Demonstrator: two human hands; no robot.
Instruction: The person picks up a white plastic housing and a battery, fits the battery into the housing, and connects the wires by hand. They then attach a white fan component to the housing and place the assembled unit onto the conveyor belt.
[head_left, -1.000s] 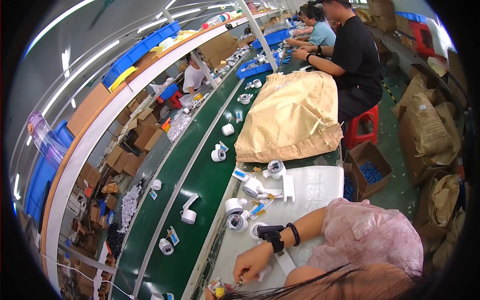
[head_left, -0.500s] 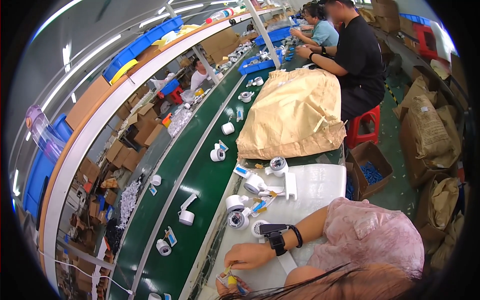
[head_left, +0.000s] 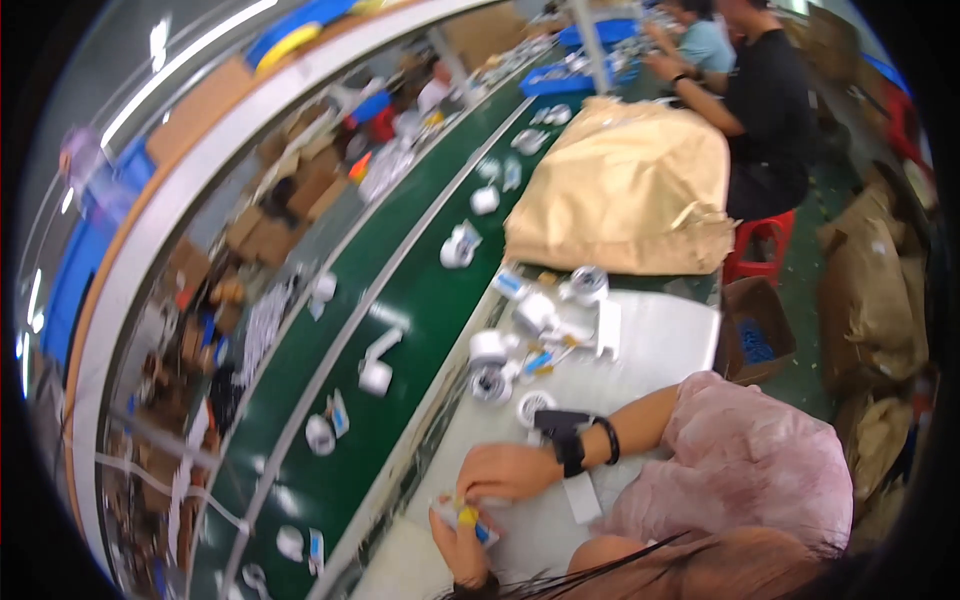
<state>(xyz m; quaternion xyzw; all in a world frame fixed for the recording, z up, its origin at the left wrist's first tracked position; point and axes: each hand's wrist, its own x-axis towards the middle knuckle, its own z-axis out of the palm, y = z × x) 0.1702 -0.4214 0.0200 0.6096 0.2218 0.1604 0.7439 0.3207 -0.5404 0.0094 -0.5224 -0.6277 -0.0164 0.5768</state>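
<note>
While white parts ride the green belt [head_left: 400, 300], both hands meet at the white table's [head_left: 660, 345] near edge: left hand [head_left: 462, 545] and right hand [head_left: 505, 470] pinch a small yellow-tipped part [head_left: 466, 515].

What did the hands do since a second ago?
The right hand slid down the white table toward the left hand. Now both pinch a small yellow and blue part near the table's edge. Whether it was already held earlier is too blurry to tell. The brown sack, the white parts and the green belt look the same.
</note>
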